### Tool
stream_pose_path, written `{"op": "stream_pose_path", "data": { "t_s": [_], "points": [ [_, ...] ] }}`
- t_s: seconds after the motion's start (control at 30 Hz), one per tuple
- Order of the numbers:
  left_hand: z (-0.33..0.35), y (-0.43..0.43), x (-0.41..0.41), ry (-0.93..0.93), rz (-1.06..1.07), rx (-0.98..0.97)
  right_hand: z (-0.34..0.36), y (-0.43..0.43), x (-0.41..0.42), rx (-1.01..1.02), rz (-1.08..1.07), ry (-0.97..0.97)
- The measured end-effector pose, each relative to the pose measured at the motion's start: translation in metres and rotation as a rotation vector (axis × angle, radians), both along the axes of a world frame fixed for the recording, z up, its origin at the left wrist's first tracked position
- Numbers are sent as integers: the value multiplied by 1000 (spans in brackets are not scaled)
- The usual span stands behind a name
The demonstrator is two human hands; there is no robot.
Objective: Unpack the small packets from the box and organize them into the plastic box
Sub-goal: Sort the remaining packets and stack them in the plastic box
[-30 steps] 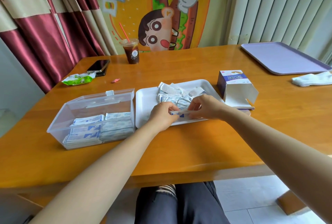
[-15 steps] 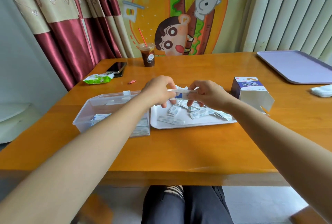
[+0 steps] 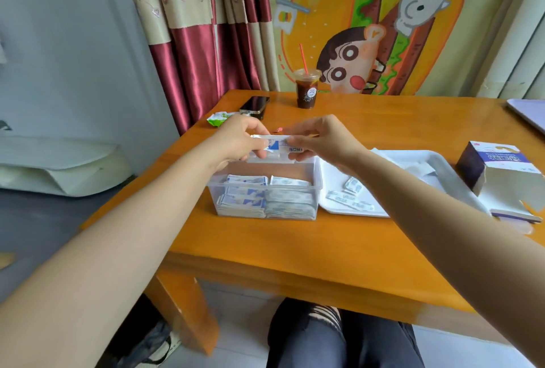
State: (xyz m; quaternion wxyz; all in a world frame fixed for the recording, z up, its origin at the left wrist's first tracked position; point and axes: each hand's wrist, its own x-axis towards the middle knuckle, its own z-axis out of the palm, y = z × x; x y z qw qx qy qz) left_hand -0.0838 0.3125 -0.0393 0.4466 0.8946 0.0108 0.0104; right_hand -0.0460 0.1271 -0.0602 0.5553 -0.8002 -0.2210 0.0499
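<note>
a: step in hand?
b: carrying over, by the look of it. thin stack of packets (image 3: pixel 277 145) held level above the far rim of the plastic box (image 3: pixel 318 190), not yet inside.
a: grip?
b: left hand (image 3: pixel 240 140) pinching one end, fingers curled round it; right hand (image 3: pixel 323 142) pinching the other end the same way. both closed on the stack, touching nothing else. cannot tell the number of packets in it.
a: and inside the box?
b: two neat rows of stored packets (image 3: pixel 265 199), lying flat side by side against the near wall. apparently some room left on top.
a: next move?
b: probably lowering the stack onto one of the rows, keeping it square and level, then releasing both ends together to avoid fanning it out.
a: more to fetch?
b: yes. a few loose packets (image 3: pixel 349 201) lying on the white tray (image 3: pixel 442 165) just right of the plastic box; opened cardboard box (image 3: pixel 498 173) at the tray's far right, flap hanging open, contents hidden. well along, by that reckoning, though not finished.
</note>
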Motion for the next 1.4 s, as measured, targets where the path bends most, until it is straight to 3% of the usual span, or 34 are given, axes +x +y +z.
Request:
{"op": "stream_pose_path", "data": {
  "t_s": [0.23,0.33,0.43,0.67,0.8,0.93,1.2,1.4],
  "points": [
    [-14,38,6,54,87,-74,-4,34,8,80,-75,170],
    [-28,57,15,-9,229,-57,-11,44,12,41,-138,241],
    [-41,70,16,-28,336,35,-22,56,14,-109,-194,239],
    [-55,70,12,64,313,162,-38,88,14,-305,-246,244],
    [-52,70,7,-56,318,337,-34,87,10,-200,-273,395],
    [-36,59,4,-232,146,510,-17,61,11,-12,-306,389],
    [-29,24,25,218,-275,956,-19,39,12,-253,-308,173],
    [-35,23,38,301,-357,985,-21,35,15,-268,-299,105]
  ]
}}
